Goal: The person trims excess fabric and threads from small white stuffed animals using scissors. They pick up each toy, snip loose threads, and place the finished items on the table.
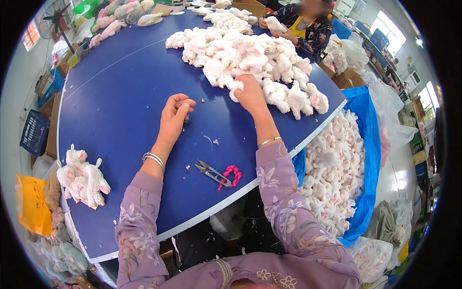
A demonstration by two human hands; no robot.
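Observation:
At the near edge of a big heap of white plush toys (231, 50), my right hand (251, 94) has its fingers closed on one white plush toy (236, 90). My left hand (174, 115) hovers over the blue table (120, 106), fingers loosely bent and apart from the thumb, with nothing visible in it. Between my forearms lie thread snips (211, 172) with a pink cord (234, 176) tied to them. A few white plush toys with pink ears (82, 177) lie together near the table's left edge.
A blue sack (368, 144) full of white plush pieces (332, 164) stands against the table's right side. Across the table, a co-worker (313, 29) handles a white toy (275, 25). Coloured plush (108, 29) lines the far left edge. Lint (215, 141) dots the tabletop.

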